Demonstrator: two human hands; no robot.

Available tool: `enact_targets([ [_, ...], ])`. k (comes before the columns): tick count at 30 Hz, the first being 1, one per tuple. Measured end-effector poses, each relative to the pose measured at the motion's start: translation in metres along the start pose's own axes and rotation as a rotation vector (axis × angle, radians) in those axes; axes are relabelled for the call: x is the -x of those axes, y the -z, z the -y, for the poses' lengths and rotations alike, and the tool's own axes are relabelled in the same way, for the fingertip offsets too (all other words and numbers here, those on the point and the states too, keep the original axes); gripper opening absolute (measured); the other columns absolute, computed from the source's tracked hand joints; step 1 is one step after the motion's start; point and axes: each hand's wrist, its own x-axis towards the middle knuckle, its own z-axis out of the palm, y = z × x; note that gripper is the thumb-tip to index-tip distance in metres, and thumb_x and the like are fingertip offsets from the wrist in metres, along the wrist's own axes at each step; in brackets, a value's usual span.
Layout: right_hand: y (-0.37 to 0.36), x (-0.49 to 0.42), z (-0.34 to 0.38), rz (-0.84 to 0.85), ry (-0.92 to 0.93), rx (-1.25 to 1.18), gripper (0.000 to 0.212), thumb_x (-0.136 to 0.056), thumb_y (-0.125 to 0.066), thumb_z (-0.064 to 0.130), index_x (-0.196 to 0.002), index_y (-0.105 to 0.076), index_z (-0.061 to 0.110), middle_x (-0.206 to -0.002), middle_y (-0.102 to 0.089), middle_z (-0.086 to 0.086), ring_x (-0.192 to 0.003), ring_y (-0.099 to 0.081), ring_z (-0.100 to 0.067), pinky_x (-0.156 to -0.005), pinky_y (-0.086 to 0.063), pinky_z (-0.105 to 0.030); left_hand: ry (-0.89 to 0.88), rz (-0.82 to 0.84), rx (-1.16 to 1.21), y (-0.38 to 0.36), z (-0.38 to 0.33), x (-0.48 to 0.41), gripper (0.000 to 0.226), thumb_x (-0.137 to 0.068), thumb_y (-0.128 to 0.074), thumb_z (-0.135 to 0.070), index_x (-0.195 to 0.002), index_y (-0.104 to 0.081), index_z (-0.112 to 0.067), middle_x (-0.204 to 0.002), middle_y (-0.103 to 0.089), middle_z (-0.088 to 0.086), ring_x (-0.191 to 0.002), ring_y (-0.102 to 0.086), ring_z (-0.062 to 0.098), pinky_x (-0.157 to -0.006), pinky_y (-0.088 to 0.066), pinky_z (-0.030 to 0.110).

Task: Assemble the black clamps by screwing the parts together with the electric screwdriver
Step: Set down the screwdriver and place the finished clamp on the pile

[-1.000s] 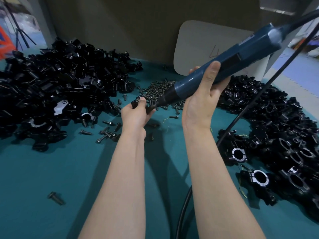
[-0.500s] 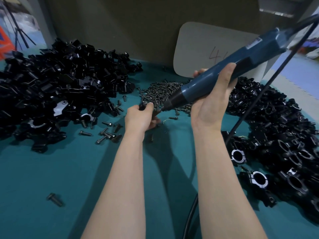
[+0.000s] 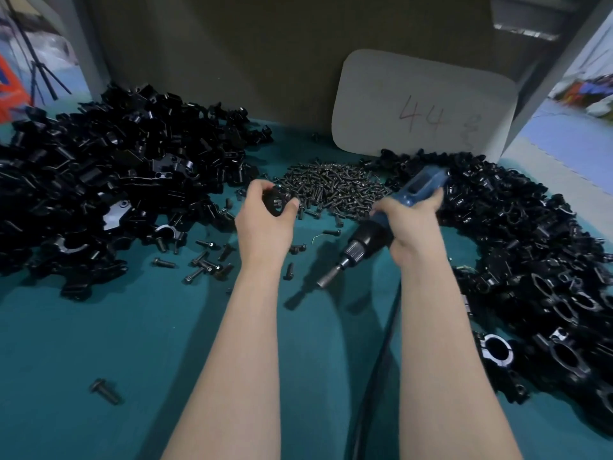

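Our left hand (image 3: 265, 224) curls round a small black clamp (image 3: 274, 201), held over the near left edge of the screw pile (image 3: 331, 185). Our right hand (image 3: 413, 224) grips the electric screwdriver (image 3: 373, 235), its bit angled down and left, lifted off the teal table (image 3: 132, 343). Loose clamp parts (image 3: 116, 180) heap along the left and more clamps (image 3: 530, 260) bank the right edge. Between them a strip of table reaches toward us, carrying the cable (image 3: 381, 346) and a stray screw (image 3: 104, 390).

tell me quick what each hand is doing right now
Left hand: holding a black clamp part.
Right hand: gripping the electric screwdriver.
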Motion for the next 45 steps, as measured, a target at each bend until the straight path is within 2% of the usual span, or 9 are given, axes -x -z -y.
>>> enact_targets([
  [3, 0.005, -0.006, -0.017, -0.022, -0.022, 0.25, 0.099, -0.084, -0.066, 0.001, -0.152, 0.0, 0.029, -0.142, -0.039, -0.013, -0.117, -0.05, -0.032, -0.101, -0.044, -0.047, -0.077, 0.011, -0.085, -0.003, -0.001, 0.003, 0.027, -0.089, -0.066, -0.034, -0.109, -0.048, -0.034, -0.109, -0.054, 0.001, -0.088, -0.053, 0.016, -0.067, -0.038, 0.019],
  [9, 0.005, -0.009, -0.03, -0.101, -0.001, 0.658, 0.08, -0.087, -0.066, 0.035, -0.149, -0.016, 0.033, -0.144, -0.039, -0.014, -0.129, -0.038, -0.036, -0.101, -0.035, -0.04, -0.136, 0.067, -0.025, -0.009, -0.002, 0.007, 0.042, -0.09, -0.067, -0.031, -0.122, -0.042, -0.04, -0.099, -0.066, -0.001, -0.089, -0.068, 0.019, -0.085, -0.053, 0.041],
  [12, 0.002, -0.006, -0.034, -0.117, -0.029, 0.813, 0.069, -0.09, -0.058, 0.044, -0.148, -0.021, 0.032, -0.141, -0.041, -0.016, -0.13, -0.032, -0.038, -0.106, -0.029, -0.042, -0.177, 0.072, -0.053, -0.011, 0.0, 0.007, 0.027, -0.091, -0.065, -0.028, -0.111, -0.052, -0.039, -0.088, -0.056, -0.025, -0.082, -0.056, -0.01, -0.077, -0.043, 0.025],
  [17, 0.002, 0.005, -0.025, -0.147, 0.057, 0.902, 0.053, -0.096, -0.045, 0.048, -0.142, -0.038, 0.023, -0.147, -0.029, -0.014, -0.132, -0.028, -0.036, -0.108, -0.025, -0.044, -0.304, 0.166, -0.075, -0.023, -0.011, 0.011, 0.035, -0.092, -0.063, -0.017, -0.124, -0.061, -0.031, -0.111, -0.05, -0.007, -0.081, -0.054, -0.002, -0.073, -0.033, -0.005],
  [20, 0.01, 0.013, -0.007, -0.076, 0.213, 0.688, 0.04, -0.098, -0.041, 0.046, -0.109, -0.065, 0.016, -0.104, -0.06, -0.002, -0.105, -0.053, -0.023, -0.082, -0.036, -0.028, -0.391, 0.206, -0.077, -0.044, -0.027, 0.025, 0.037, -0.091, -0.063, -0.016, -0.127, -0.061, -0.028, -0.107, -0.046, -0.007, -0.08, -0.048, -0.002, -0.071, -0.023, -0.012],
  [23, 0.029, 0.02, 0.012, -0.078, 0.289, 0.687, 0.04, -0.097, -0.047, 0.04, -0.064, -0.05, 0.017, -0.064, -0.05, 0.005, -0.069, -0.046, -0.018, -0.056, -0.029, -0.026, -0.435, 0.302, -0.022, -0.073, -0.047, 0.045, 0.04, -0.091, -0.059, -0.01, -0.13, -0.057, -0.02, -0.119, -0.055, -0.002, -0.101, -0.05, 0.007, -0.084, -0.031, 0.001],
  [32, 0.137, 0.03, 0.031, -0.556, 0.166, 0.778, 0.039, -0.1, -0.042, 0.035, -0.127, -0.056, 0.01, -0.122, -0.058, -0.014, -0.109, -0.055, -0.029, -0.081, -0.037, -0.03, -0.535, 0.639, 0.01, -0.158, -0.088, 0.113, 0.03, -0.087, -0.063, -0.01, -0.116, -0.064, -0.017, -0.117, -0.068, 0.0, -0.111, -0.059, 0.019, -0.099, -0.045, 0.035],
  [38, 0.168, 0.037, 0.019, -0.622, 0.022, 0.862, 0.04, -0.098, -0.047, 0.03, -0.136, -0.044, 0.019, -0.137, -0.046, -0.011, -0.127, -0.038, -0.033, -0.102, -0.032, -0.04, -0.587, 0.845, -0.428, -0.192, -0.078, 0.135, 0.032, -0.099, -0.045, -0.02, -0.127, -0.06, -0.025, -0.131, -0.059, 0.0, -0.133, -0.04, 0.025, -0.113, -0.026, 0.052],
  [45, 0.142, 0.042, 0.027, -0.708, 0.275, 0.656, 0.031, -0.094, -0.05, 0.019, -0.124, -0.055, 0.023, -0.137, -0.043, -0.002, -0.134, -0.025, -0.023, -0.109, -0.023, -0.036, -0.3, 0.796, 0.175, -0.173, -0.082, 0.125, 0.015, -0.093, -0.056, -0.008, -0.094, -0.066, -0.018, -0.092, -0.066, -0.006, -0.088, -0.06, 0.008, -0.081, -0.048, 0.026],
])
